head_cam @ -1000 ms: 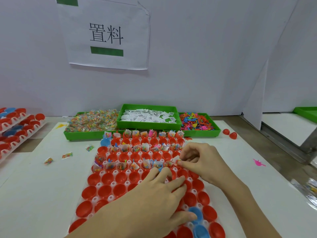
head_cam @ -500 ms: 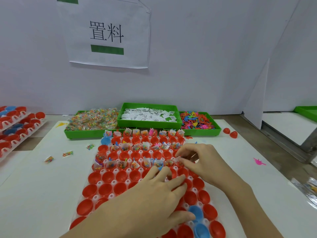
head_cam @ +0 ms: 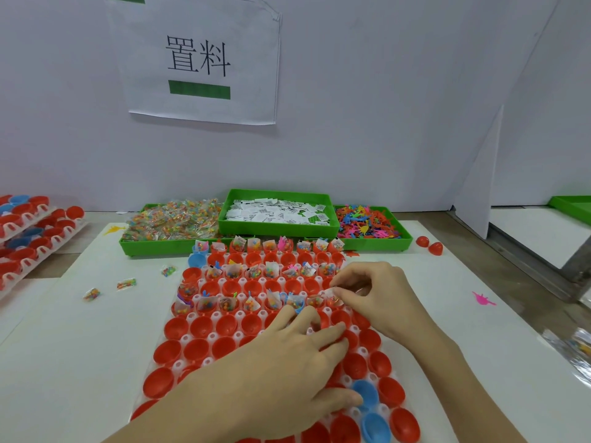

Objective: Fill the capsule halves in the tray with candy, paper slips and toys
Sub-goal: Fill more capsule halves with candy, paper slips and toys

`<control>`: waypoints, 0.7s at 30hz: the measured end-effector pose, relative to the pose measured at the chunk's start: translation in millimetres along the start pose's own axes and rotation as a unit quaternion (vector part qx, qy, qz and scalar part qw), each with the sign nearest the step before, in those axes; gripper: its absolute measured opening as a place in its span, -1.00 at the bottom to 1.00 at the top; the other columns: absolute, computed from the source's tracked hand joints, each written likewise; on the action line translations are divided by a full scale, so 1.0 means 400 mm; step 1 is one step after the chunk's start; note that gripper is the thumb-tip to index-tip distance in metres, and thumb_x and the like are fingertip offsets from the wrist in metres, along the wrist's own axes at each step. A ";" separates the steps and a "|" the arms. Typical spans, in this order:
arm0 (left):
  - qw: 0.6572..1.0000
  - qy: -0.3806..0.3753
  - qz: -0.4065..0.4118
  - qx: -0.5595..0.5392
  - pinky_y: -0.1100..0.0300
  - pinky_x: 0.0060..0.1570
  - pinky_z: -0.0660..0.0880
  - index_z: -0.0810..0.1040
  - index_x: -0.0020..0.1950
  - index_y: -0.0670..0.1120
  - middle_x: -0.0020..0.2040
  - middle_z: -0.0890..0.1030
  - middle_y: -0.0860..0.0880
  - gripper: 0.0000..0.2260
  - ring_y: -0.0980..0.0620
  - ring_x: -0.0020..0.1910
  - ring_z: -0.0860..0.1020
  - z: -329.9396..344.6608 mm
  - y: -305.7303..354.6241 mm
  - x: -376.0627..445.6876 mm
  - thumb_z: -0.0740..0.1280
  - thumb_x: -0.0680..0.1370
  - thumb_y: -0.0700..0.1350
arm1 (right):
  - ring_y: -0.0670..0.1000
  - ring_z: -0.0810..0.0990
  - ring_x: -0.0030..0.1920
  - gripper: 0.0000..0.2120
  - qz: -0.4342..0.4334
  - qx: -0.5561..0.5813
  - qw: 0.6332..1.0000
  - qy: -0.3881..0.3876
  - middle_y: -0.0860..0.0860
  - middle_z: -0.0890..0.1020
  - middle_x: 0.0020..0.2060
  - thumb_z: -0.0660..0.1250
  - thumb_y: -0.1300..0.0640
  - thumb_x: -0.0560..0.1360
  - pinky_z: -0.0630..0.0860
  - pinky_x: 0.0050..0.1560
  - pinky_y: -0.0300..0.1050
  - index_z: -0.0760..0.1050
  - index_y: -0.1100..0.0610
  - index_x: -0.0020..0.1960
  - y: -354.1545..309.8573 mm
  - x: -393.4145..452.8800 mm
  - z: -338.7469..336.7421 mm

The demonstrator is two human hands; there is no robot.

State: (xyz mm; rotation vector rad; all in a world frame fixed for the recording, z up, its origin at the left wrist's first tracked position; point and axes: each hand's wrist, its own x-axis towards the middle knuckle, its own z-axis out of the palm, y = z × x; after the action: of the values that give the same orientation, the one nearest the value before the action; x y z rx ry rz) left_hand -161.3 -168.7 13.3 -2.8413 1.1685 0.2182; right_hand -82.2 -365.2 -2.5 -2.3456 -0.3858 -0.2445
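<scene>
A white tray (head_cam: 179, 366) of red and a few blue capsule halves lies in front of me. Three of its rows hold candy packets, paper slips and toys, alternating with empty red rows at the far end; the near rows are empty red halves (head_cam: 201, 324). My left hand (head_cam: 287, 372) rests flat on the tray's near middle, fingers spread. My right hand (head_cam: 377, 298) pinches a small candy packet (head_cam: 332, 297) at the right end of the third filled row. Behind stand green bins of candy (head_cam: 169, 223), paper slips (head_cam: 278, 212) and toys (head_cam: 367, 223).
Stacked trays of capsule halves (head_cam: 28, 238) sit at the far left. Loose candy packets (head_cam: 126, 284) lie left of the tray, two red halves (head_cam: 430, 244) and a pink toy (head_cam: 483, 300) to the right. A white partition wall stands close behind the bins.
My right hand shifted slightly while working the packet at the row's right end. My left hand stayed pressed on the tray.
</scene>
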 end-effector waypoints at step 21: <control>1.000 0.006 0.014 0.000 -0.04 0.44 0.01 0.14 0.64 -0.02 0.66 0.08 0.06 -0.30 -0.03 0.43 0.09 -0.004 -0.004 -0.002 -0.13 0.64 0.38 | -0.14 0.60 -0.11 -0.92 -0.036 -0.089 0.993 -0.068 -0.14 0.57 -0.06 0.49 0.16 0.53 0.57 -0.02 -0.34 0.71 -0.01 -0.07 -0.011 -0.002 -0.026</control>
State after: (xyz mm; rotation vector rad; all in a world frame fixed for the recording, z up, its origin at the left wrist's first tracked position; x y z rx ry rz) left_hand -160.6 -167.1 15.0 -2.8327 1.2100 0.2035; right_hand -85.3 -369.7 7.4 -2.5339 -0.5351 -0.1587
